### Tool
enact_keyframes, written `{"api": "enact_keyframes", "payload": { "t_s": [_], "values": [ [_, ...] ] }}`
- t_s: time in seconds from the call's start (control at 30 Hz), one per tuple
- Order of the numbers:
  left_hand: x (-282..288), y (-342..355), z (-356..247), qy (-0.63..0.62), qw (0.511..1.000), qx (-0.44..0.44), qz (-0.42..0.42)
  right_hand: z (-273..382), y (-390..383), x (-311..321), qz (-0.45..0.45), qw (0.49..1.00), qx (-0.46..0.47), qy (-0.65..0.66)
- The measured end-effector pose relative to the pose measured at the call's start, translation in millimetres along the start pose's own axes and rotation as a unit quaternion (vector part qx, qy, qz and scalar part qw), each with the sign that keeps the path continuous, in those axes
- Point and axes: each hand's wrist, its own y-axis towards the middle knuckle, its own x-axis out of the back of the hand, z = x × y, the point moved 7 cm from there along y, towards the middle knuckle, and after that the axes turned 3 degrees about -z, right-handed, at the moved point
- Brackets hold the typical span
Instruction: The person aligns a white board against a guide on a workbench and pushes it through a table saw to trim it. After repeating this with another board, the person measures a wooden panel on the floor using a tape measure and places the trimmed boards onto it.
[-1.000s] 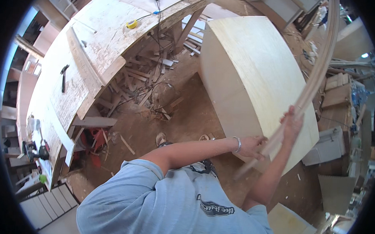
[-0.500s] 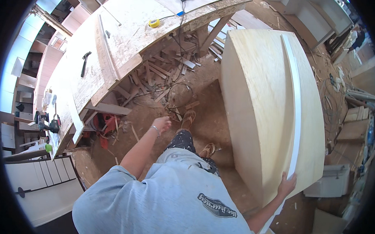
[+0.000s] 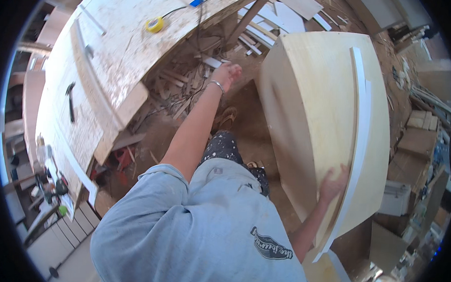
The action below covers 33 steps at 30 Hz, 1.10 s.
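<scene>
My left hand (image 3: 228,76), with a bracelet at the wrist, is raised in the air beyond my knees. Its fingers are loosely bent and apart, with nothing visible in them. My right hand (image 3: 333,184) rests on the pale plywood top of a large box-shaped cabinet (image 3: 326,95). Its thumb and fingers are spread, and the fingertips reach the near edge of a long white-faced strip (image 3: 357,140). That strip lies lengthwise on the plywood, its lower end jutting past the cabinet's near end. A short white step shows along its far side.
On the left a dusty workbench (image 3: 132,50) carries a yellow tape measure (image 3: 154,24), a hammer (image 3: 71,102) and wood strips. Scrap wood (image 3: 180,84) and cords litter the floor below it. More offcuts (image 3: 425,118) and panels lie along the right side.
My left hand has risen forward and right. The right hand has moved farther up the cabinet top, from wrapping the strip to lying beside it. The view has shifted.
</scene>
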Motion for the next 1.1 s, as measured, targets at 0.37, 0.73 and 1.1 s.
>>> {"api": "enact_keyframes", "payload": {
  "t_s": [0.37, 0.73, 1.1],
  "values": [
    [-32.8, 173.3, -157.6, -0.268, 0.942, -0.103, -0.176, 105.1, 4.0, -63.6, 0.259, 0.951, -0.167, 0.014],
    [-41.6, 185.8, -126.4, -0.184, 0.957, -0.161, -0.155, 112.6, 18.1, -69.8, 0.261, 0.940, -0.220, 0.020],
    [-4.9, -90.8, 67.3, 0.504, 0.860, 0.029, 0.070, 241.9, 47.7, -76.5, 0.621, 0.459, -0.227, 0.594]
  ]
}}
